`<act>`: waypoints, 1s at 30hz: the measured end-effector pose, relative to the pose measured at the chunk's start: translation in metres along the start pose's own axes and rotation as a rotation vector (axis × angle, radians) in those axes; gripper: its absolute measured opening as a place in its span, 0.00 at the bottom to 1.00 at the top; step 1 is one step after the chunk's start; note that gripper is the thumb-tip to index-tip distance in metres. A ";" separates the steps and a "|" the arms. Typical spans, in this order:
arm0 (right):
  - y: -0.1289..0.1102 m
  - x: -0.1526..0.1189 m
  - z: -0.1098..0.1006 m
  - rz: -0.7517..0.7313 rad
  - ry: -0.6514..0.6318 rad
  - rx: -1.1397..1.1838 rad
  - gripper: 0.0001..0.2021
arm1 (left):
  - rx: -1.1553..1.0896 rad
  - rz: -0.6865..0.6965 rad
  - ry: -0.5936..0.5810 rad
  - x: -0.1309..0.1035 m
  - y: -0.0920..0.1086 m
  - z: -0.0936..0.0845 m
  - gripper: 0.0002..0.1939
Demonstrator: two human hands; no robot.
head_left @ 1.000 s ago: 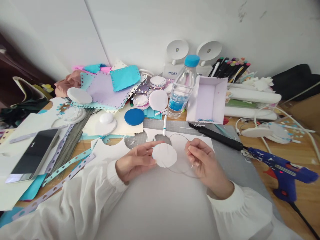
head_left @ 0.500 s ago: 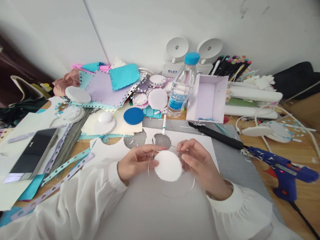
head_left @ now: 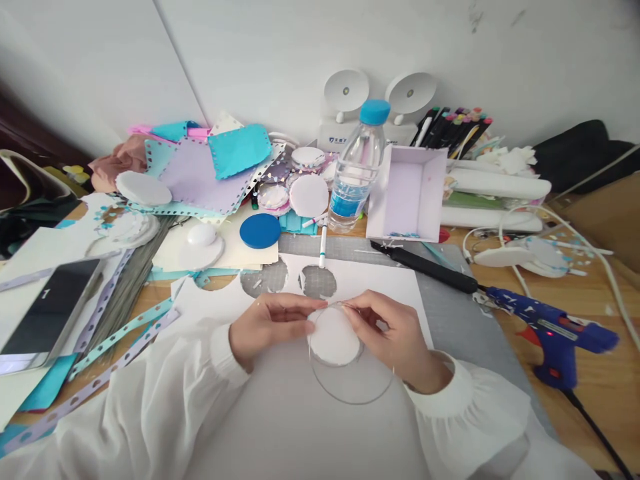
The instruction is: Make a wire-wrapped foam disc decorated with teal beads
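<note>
A white disc [head_left: 334, 337] with an uneven edge lies between my two hands. My left hand [head_left: 273, 327] is closed on its left edge, thumb in front. My right hand [head_left: 393, 333] pinches a thin wire [head_left: 350, 402] at the disc's upper right edge. The wire runs around the disc and hangs in a wide loop below it. Behind the hands lies a white sheet [head_left: 400, 290] with round holes cut in it, on a grey cutting mat [head_left: 450, 293].
A blue glue gun [head_left: 555, 330] and a black-handled knife [head_left: 430, 267] lie to the right. A water bottle [head_left: 356, 173] stands behind, beside an open white box [head_left: 413, 193]. A phone [head_left: 53, 307] is at the left, near a blue disc [head_left: 260, 231].
My right hand has closed onto the wire at the disc's top edge. The wire loop now hangs lower and further round the disc. The whole view has shifted slightly.
</note>
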State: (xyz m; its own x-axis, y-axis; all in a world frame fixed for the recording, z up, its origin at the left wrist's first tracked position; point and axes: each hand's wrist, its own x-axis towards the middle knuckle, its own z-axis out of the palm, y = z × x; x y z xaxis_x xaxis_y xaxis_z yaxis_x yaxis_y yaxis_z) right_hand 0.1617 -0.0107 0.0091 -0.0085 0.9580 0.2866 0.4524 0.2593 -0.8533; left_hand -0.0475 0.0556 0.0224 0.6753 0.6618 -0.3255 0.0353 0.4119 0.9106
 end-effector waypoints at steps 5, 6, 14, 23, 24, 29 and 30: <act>-0.003 -0.006 0.001 0.003 0.087 -0.007 0.03 | -0.096 -0.008 0.062 0.000 -0.001 0.000 0.21; -0.003 -0.006 0.001 0.008 0.097 -0.008 0.03 | -0.109 -0.001 0.076 0.000 -0.001 0.001 0.21; -0.001 -0.007 -0.002 -0.232 0.021 -0.179 0.10 | -0.329 -0.050 0.187 0.006 -0.003 0.012 0.14; -0.012 -0.008 0.003 0.108 -0.047 0.184 0.05 | -0.243 0.175 0.231 0.006 -0.008 0.006 0.15; -0.012 -0.007 0.004 0.167 -0.031 0.235 0.07 | -0.249 0.181 0.194 0.006 -0.008 0.006 0.15; -0.012 -0.005 0.006 0.314 0.016 0.390 0.12 | -0.279 0.174 -0.084 0.003 -0.006 0.007 0.18; -0.012 -0.005 0.006 0.336 0.010 0.411 0.12 | -0.292 0.159 -0.121 0.002 -0.005 0.008 0.18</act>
State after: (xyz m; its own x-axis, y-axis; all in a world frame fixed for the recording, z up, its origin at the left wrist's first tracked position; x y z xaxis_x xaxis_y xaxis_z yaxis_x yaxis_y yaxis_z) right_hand 0.1509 -0.0179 0.0153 0.0863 0.9958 -0.0298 0.0414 -0.0335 -0.9986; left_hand -0.0404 0.0501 0.0186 0.7383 0.6604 -0.1373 -0.2776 0.4831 0.8304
